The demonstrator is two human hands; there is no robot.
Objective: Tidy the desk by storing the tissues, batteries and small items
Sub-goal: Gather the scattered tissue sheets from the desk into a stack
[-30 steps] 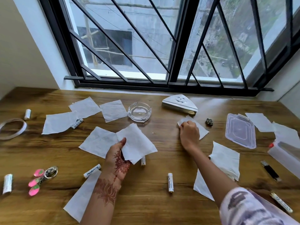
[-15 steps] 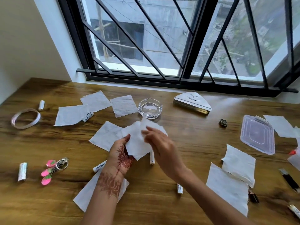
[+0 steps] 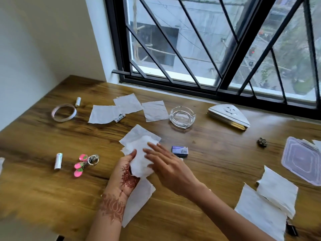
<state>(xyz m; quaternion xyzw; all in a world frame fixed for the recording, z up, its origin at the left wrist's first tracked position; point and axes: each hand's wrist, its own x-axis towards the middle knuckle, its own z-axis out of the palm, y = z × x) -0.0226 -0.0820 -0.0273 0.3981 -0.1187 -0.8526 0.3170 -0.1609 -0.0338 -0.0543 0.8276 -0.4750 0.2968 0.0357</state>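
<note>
My left hand (image 3: 126, 173) holds a small stack of white tissues (image 3: 139, 150) just above the wooden desk (image 3: 217, 162). Flat against the stack's right side lies my right hand (image 3: 166, 164), fingers straight. Another tissue (image 3: 139, 200) lies under my left wrist. More tissues (image 3: 128, 108) lie at the back left, and two tissues (image 3: 271, 197) at the right. White batteries lie on the left (image 3: 57, 161) and far left back (image 3: 78, 101). A third battery (image 3: 119, 117) pokes from under a tissue.
A glass ashtray (image 3: 182, 116), a triangular white holder (image 3: 229, 114), a blue matchbox (image 3: 180, 151), a pink keychain (image 3: 85, 163), a tape ring (image 3: 64, 112), a small dark trinket (image 3: 262, 142) and a clear plastic lid (image 3: 302, 160) lie around. The window runs behind.
My right hand brought a tissue from the desk's middle right over to the left hand and now lies against the gathered stack. The view has swung to the left; a blue matchbox shows.
</note>
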